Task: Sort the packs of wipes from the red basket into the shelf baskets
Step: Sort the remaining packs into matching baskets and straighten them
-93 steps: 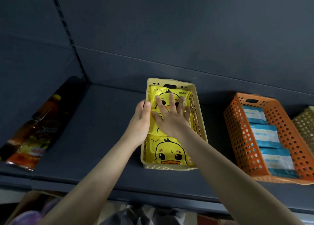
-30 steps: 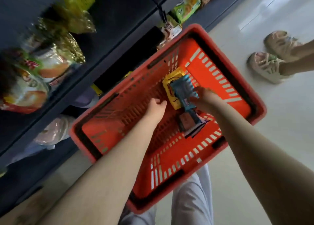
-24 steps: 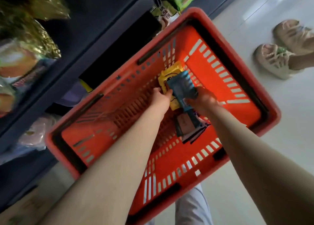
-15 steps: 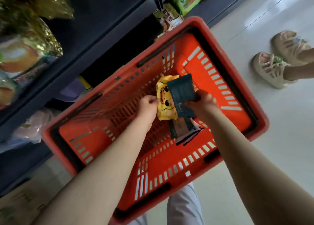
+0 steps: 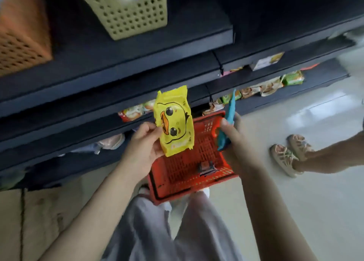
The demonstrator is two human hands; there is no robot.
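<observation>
while the left hand (image 5: pixel 143 146) grips a yellow duck pack (image 5: pixel 174 121), the right hand (image 5: pixel 234 134) clutches a blue pack (image 5: pixel 228 119). both hover above the red basket (image 5: pixel 189 162) on the floor.

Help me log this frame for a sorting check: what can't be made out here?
- Blue pack, head view: edge-on in the right hand, so its print is unreadable.
- Beige basket and orange basket: cut off by the top and left edges; contents hidden by their walls.
- Dark item in the red basket: too small and blurred to identify.
- Yellow duck pack: small text blurred; the left hand covers one edge.
</observation>
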